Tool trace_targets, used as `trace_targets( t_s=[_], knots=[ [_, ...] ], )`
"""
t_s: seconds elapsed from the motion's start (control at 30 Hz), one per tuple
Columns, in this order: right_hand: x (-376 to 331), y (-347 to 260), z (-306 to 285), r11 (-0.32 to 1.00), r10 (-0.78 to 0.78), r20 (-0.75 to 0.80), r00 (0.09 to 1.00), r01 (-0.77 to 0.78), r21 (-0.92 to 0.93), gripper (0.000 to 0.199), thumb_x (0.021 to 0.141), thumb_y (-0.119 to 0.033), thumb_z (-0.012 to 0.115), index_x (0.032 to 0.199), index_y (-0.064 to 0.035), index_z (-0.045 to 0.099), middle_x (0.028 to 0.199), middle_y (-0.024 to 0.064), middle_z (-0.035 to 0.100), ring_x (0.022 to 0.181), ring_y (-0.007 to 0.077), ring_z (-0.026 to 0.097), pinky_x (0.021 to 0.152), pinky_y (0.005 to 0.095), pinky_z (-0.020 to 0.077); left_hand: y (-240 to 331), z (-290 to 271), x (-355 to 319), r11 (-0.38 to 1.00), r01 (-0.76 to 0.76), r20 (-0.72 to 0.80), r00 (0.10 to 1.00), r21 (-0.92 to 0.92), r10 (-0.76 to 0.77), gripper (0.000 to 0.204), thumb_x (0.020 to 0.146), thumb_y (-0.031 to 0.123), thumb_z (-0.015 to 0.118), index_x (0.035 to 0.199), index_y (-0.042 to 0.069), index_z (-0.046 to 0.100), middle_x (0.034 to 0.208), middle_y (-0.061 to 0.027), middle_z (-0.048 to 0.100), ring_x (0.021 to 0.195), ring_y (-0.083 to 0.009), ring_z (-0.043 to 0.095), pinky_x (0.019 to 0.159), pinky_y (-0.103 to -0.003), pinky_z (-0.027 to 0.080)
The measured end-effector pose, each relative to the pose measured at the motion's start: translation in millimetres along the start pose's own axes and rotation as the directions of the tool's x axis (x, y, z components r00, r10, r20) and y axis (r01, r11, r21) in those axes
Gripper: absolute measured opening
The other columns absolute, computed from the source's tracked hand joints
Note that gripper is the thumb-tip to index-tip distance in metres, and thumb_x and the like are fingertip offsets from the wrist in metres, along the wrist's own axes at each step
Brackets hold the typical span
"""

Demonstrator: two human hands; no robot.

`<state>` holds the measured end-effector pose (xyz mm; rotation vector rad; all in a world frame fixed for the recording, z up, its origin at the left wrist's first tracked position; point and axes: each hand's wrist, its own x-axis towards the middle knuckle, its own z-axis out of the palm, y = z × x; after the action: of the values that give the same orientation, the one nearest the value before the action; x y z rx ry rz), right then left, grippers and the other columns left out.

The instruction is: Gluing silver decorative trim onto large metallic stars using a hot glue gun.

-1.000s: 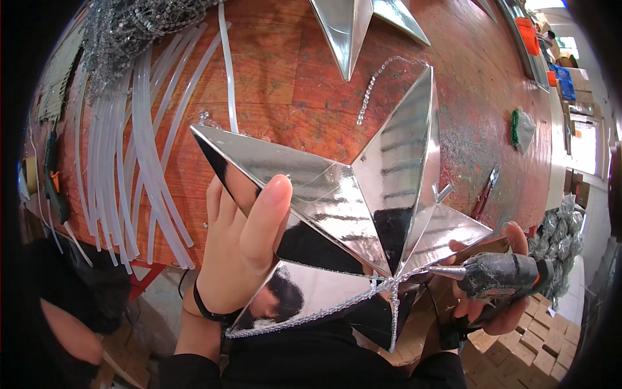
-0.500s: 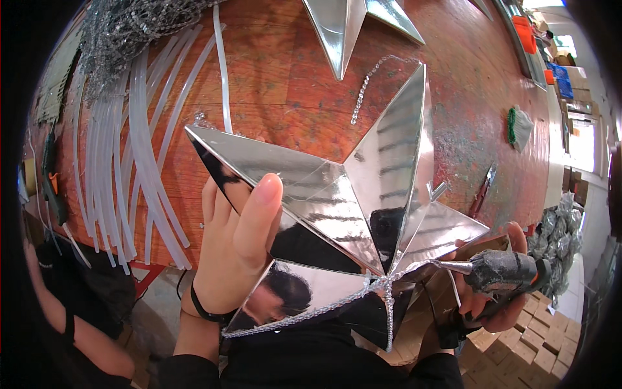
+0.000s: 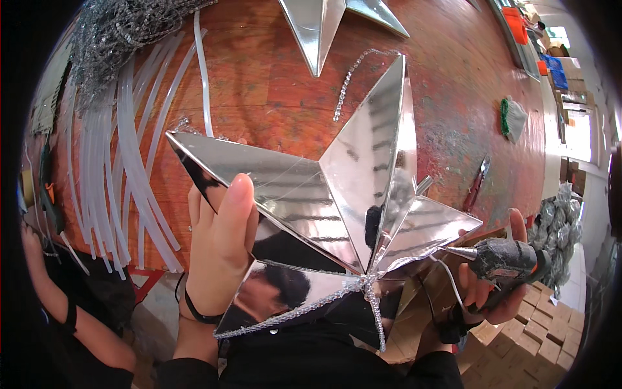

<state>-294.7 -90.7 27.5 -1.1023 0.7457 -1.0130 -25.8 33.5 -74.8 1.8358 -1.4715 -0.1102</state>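
A mirror-silver, five-pointed star (image 3: 291, 188) is held tilted over the table's near edge. My left hand (image 3: 223, 240) grips its left side, with the thumb on the front face and the fingers behind. Strands of rhinestone chain (image 3: 304, 311) run along the ridges of its two lower points and meet at the centre. In my right hand (image 3: 486, 292) is a dark hot glue gun (image 3: 505, 259). Its metal nozzle points left, close to the ridge of the right-hand point, where a whitish line of glue shows. A loose rhinestone chain end (image 3: 342, 91) lies beyond the top point.
Clear glue sticks (image 3: 129, 149) and a heap of silver bead chain (image 3: 123, 45) cover the table's left. Another silver star (image 3: 317, 26) lies at the far side. A red-handled knife (image 3: 478, 185) rests on the right. Cardboard boxes (image 3: 531, 330) are stacked below; another person's arm (image 3: 78, 324) shows lower left.
The star and my left hand have shifted slightly left in the picture. The glue gun's nozzle has moved outward along the right-hand point, away from the centre.
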Motion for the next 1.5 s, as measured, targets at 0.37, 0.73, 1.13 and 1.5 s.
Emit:
trace_targets(
  t_s=[0.37, 0.73, 1.13, 1.5],
  knots=[
    [-3, -3, -8, 0.997, -0.055, -0.078, 0.995, 0.059, 0.053, 0.101, 0.082, -0.042, 0.058, 0.138, 0.0134, -0.005, 0.062, 0.0171, 0.062, 0.042, 0.0165, 0.058, 0.044, 0.0246, 0.0525, -27, 33, -21, 0.992, 0.003, -0.16, 0.987, -0.127, -0.024, 0.056, 0.078, -0.013, 0.056, 0.128, 0.003, 0.037, 0.088, -0.0145, 0.052, 0.08, -0.0373, 0.048, 0.076, -0.048, 0.04],
    [-3, -7, -15, 0.999, -0.047, -0.081, 0.996, 0.045, -0.026, 0.096, 0.084, -0.043, 0.052, 0.139, 0.0119, -0.004, 0.056, 0.0118, 0.058, 0.041, 0.0144, 0.054, 0.041, 0.0227, 0.0488, -20, 27, -19, 0.991, 0.052, -0.167, 0.983, -0.125, -0.073, 0.046, 0.091, 0.001, 0.048, 0.134, 0.001, 0.03, 0.115, -0.0178, 0.049, 0.098, -0.0301, 0.049, 0.092, -0.036, 0.037],
    [-2, -11, -22, 0.999, -0.038, -0.118, 0.992, 0.034, -0.035, 0.095, 0.084, -0.038, 0.056, 0.14, 0.0095, -0.004, 0.069, 0.0166, 0.061, 0.044, 0.0148, 0.054, 0.043, 0.0245, 0.0477, -17, 37, -16, 0.996, 0.08, -0.285, 0.954, -0.043, -0.089, 0.07, 0.083, 0.006, 0.063, 0.137, -0.002, 0.019, 0.126, -0.0246, 0.043, 0.11, -0.0355, 0.05, 0.095, -0.042, 0.042],
    [-7, -22, -43, 0.996, 0.044, -0.074, 0.996, -0.05, -0.074, 0.097, 0.082, -0.04, 0.059, 0.143, 0.0047, -0.003, 0.101, 0.0254, 0.06, 0.052, 0.0149, 0.058, 0.045, 0.0245, 0.0479, -12, 25, -15, 0.99, 0.14, -0.148, 0.98, 0.029, -0.134, 0.084, 0.078, 0.008, 0.071, 0.139, -0.004, 0.013, 0.129, -0.0278, 0.044, 0.115, -0.0364, 0.052, 0.098, -0.042, 0.043]
  ],
)
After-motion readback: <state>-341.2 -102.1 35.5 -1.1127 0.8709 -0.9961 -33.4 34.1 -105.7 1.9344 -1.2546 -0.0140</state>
